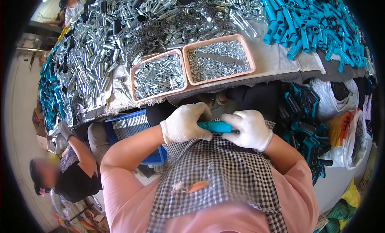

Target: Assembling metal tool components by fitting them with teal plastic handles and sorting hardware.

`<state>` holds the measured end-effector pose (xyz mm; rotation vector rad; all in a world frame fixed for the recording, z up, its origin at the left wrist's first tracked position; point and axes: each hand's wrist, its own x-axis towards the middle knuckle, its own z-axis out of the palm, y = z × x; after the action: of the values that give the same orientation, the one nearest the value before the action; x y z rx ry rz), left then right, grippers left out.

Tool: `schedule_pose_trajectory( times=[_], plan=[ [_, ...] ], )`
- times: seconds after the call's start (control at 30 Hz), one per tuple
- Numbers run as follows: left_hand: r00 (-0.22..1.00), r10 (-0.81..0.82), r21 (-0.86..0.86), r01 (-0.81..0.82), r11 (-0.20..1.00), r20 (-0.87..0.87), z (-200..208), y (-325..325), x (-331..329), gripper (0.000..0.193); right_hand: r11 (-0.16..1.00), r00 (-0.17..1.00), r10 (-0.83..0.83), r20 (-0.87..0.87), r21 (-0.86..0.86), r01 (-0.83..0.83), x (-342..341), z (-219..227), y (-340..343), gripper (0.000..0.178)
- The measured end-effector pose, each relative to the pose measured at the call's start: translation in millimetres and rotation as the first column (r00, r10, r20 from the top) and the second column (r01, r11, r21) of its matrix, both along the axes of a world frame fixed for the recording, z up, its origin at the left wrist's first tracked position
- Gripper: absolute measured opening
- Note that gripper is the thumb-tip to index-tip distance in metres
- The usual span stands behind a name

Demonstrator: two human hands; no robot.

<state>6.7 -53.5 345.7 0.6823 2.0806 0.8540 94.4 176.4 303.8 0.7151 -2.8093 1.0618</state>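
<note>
Both my hands wear white gloves and meet in front of my checked apron (224, 168). Between them lies a teal plastic handle part (216, 126), held level over my lap. My left hand (186, 122) grips its left end with thumb and fingers. The fingers of my right hand (249, 128) close round its right end, where a small dark bit shows. Beyond my hands, at the table's near edge, stand a pink tray (185, 82) of short metal pins and a pink tray (252, 58) of tiny metal pieces with a flat grey strip on top.
Loose metal parts and springs (160, 30) heap across the table, with teal handle parts (309, 22) at right. A blue crate (160, 154) holds rows of metal pieces at my left. Teal-and-black assemblies (306, 132) pile at my right. A co-worker (78, 177) sits at left.
</note>
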Motion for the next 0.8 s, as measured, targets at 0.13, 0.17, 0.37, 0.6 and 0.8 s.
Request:
schedule_pose_trajectory(
  times=[0.13, 0.17, 0.37, 0.6, 0.8],
  plan=[
    [0.957, -0.102, 0.052, 0.12, 0.991, -0.272, 4, 9, -8, 0.049, 0.999, 0.994, -0.03, 0.109, -0.035, 0.034, -14, 9, 3, 0.062],
    [0.943, -0.152, 0.074, 0.181, 0.981, -0.295, 6, 12, -15, 0.052, 0.999, 0.994, -0.032, 0.106, -0.031, 0.036, -15, 7, 6, 0.062],
    [0.709, 0.151, 0.25, 0.036, 0.968, -0.689, 1, 26, -72, 0.047, 0.992, 0.981, -0.069, 0.181, -0.09, 0.087, -9, 7, 15, 0.046],
    [0.758, -0.242, -0.216, 0.136, 0.967, -0.605, -39, 31, -96, 0.031, 0.994, 0.974, -0.064, 0.218, -0.069, 0.081, -2, 4, 18, 0.048],
    [0.671, -0.102, -0.111, 0.03, 0.993, -0.734, -51, 32, -96, 0.03, 0.992, 0.984, -0.069, 0.164, -0.095, 0.086, 1, -3, 13, 0.048]
  ],
)
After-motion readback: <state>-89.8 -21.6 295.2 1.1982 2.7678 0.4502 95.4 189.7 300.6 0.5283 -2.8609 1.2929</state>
